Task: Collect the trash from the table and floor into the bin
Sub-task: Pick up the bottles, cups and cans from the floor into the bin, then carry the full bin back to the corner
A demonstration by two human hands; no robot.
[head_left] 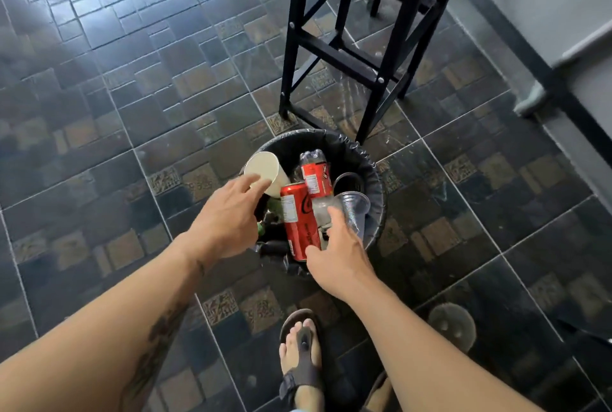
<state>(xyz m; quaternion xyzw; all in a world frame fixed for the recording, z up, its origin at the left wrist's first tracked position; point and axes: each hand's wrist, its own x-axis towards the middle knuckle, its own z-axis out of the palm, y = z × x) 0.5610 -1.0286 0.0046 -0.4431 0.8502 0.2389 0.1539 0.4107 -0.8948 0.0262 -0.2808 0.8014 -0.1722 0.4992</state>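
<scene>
- Dark tiled floor [139, 87]; black metal stool frame [357, 57] stood just behind the bin.
- Round bin with black plastic liner [372, 165] held a red soda can [299, 219], red-labelled plastic bottle [316, 180], clear plastic cup [354, 209].
- Left hand [228, 219]: fingertips touched a white paper cup [265, 171] at the rim, fingers apart, not clamped.
- Right hand [337, 252]: fingers spread, touching can and clear cup; grip unclear.

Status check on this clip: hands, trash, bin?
Both hands open over bin: left hand touching paper cup, right hand by red can. Stool legs behind, not obstructing.
</scene>
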